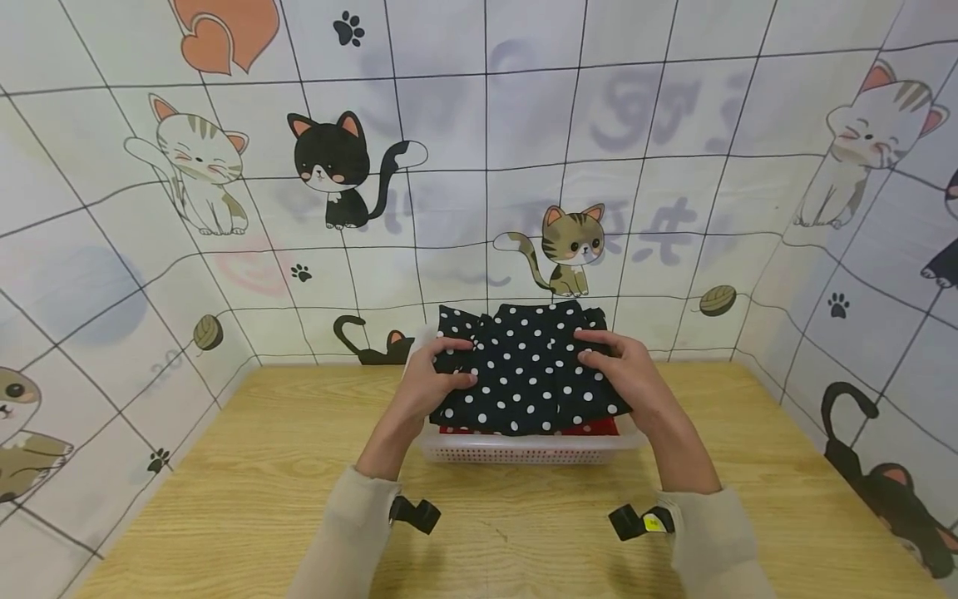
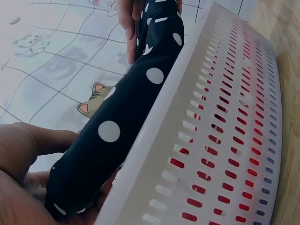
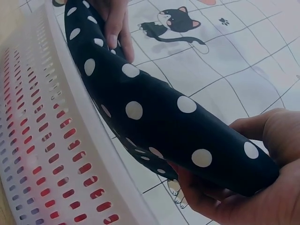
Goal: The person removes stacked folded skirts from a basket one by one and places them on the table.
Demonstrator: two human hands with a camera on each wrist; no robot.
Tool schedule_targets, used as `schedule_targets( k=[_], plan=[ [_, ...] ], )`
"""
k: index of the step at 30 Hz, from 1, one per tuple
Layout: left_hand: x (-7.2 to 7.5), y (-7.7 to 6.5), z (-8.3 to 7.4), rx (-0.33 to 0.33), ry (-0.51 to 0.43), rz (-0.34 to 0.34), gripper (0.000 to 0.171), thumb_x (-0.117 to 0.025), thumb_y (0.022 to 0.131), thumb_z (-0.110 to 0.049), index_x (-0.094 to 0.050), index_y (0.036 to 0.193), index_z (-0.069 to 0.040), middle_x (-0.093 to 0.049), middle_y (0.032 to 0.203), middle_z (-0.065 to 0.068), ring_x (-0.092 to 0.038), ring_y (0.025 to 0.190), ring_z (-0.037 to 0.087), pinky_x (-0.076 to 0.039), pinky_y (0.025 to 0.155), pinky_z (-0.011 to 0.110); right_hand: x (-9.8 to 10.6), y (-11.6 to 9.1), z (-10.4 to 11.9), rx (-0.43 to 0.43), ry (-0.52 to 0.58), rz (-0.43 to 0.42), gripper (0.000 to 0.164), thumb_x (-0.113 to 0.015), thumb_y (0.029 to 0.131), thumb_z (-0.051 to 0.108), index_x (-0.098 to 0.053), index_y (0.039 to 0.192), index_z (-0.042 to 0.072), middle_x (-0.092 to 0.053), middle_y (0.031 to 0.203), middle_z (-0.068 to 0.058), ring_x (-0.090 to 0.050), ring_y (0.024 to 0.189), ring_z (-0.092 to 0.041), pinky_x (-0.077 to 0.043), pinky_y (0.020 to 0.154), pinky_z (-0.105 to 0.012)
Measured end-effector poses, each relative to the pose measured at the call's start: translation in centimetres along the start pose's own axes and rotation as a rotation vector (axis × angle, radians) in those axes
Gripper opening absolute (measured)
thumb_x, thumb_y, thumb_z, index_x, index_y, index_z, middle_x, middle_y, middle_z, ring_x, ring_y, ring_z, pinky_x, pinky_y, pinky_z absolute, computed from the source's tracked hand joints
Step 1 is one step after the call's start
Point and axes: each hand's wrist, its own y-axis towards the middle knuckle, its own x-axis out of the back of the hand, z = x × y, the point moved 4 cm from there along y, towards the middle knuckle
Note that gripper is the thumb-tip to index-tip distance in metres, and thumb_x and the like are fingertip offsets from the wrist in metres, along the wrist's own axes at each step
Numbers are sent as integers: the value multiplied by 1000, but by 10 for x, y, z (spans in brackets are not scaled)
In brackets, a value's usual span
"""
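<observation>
A black cloth garment with white polka dots (image 1: 516,366) lies folded at the top of a white perforated plastic basket (image 1: 524,450). My left hand (image 1: 434,378) grips its left side, thumb on top and fingers curled beneath the fold in the left wrist view. On the opposite side my right hand (image 1: 629,370) holds the garment the same way; in the right wrist view the fold (image 3: 201,136) sits between thumb and fingers. Red dotted cloth (image 1: 591,428) shows under the black one, inside the basket. The garment's underside is mostly hidden.
The basket stands on a light wood-grain table (image 1: 299,466), near its back edge. Behind and at both sides hangs a white grid-patterned curtain (image 1: 449,183) printed with cartoon cats. Each wrist carries a black strap with a small camera (image 1: 425,517).
</observation>
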Motion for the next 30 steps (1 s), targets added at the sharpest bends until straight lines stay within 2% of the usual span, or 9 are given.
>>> schedule_targets(
  k=[7,11,15,19,24,30],
  plan=[
    [8,-14,-2,-23,35,-33,47,-79,85,-4,-69,129,-20,-61,137,10,-64,116,27,-56,99,43,-7,-8,9,35,-91,24,52,-57,103,19,-48,154,10,-35,165,-20,-54,130,-30,-53,87,-18],
    [20,-25,2,-32,62,-56,46,-79,85,-6,-69,129,-20,-62,136,11,-64,117,27,-56,98,42,-19,-13,15,65,-132,48,53,-59,102,19,-48,153,9,-33,165,-21,-53,131,-32,-52,90,-22],
    [40,-40,5,-35,106,-80,46,-78,86,-8,-69,129,-20,-60,138,11,-63,116,28,-55,94,37,-37,-17,23,100,-171,98,54,-61,101,20,-49,152,10,-34,165,-21,-55,131,-34,-53,93,-27],
    [59,-54,4,-29,144,-78,47,-78,86,-9,-67,131,-19,-57,140,13,-61,117,29,-53,91,30,-52,-23,28,124,-192,134,55,-64,98,21,-52,151,11,-43,160,-19,-55,133,-33,-52,95,-29],
    [83,-68,6,-4,157,-48,51,-77,89,-12,-63,137,-18,-54,142,15,-62,116,27,-55,88,27,-70,-29,31,149,-167,180,55,-65,97,20,-52,150,12,-52,150,-17,-62,122,-31,-57,96,-35],
    [114,-78,7,3,163,-32,57,-78,90,-15,-57,143,-17,-54,141,19,-70,101,20,-61,81,26,-93,-36,38,190,-132,250,64,-72,91,18,-49,151,14,-50,149,-14,-52,133,-34,-58,99,-40]
  ],
)
